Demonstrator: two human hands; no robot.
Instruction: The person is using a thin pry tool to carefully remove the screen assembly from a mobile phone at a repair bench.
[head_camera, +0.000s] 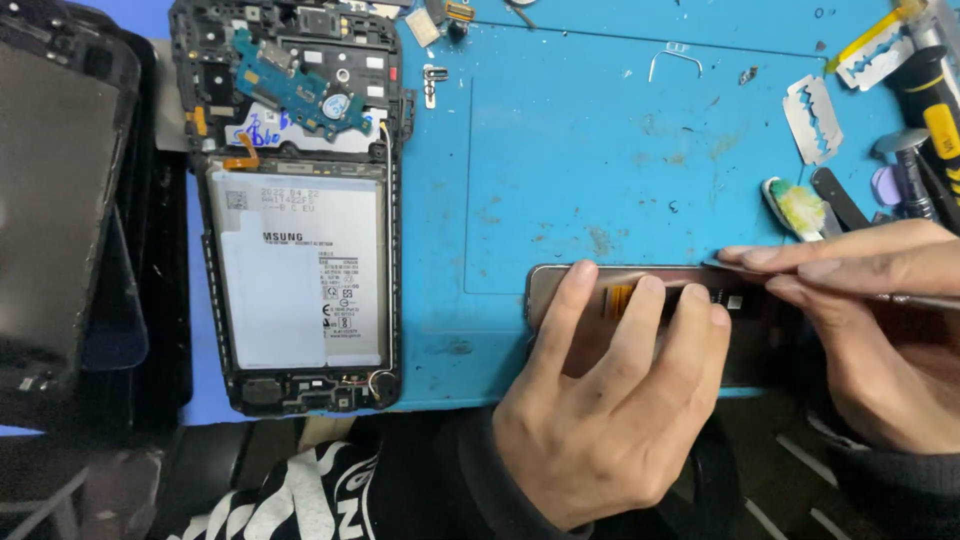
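A brownish phone panel (580, 285) lies at the front edge of the blue work mat (600, 150). My left hand (610, 400) presses down on it, with three fingers spread across its top. My right hand (870, 300) comes in from the right and pinches a thin metal tool (925, 299) flat against the panel's upper right edge. An opened phone (300, 210) with its white battery and bare circuit boards lies upright on the mat's left side, well clear of both hands.
Dark phone screens (60, 200) are stacked at the far left. Two razor blades (812, 118), a small brush head (795, 207), a black-and-yellow tool handle (935, 100), a bent wire clip (675, 58) and small loose parts lie along the mat's top and right.
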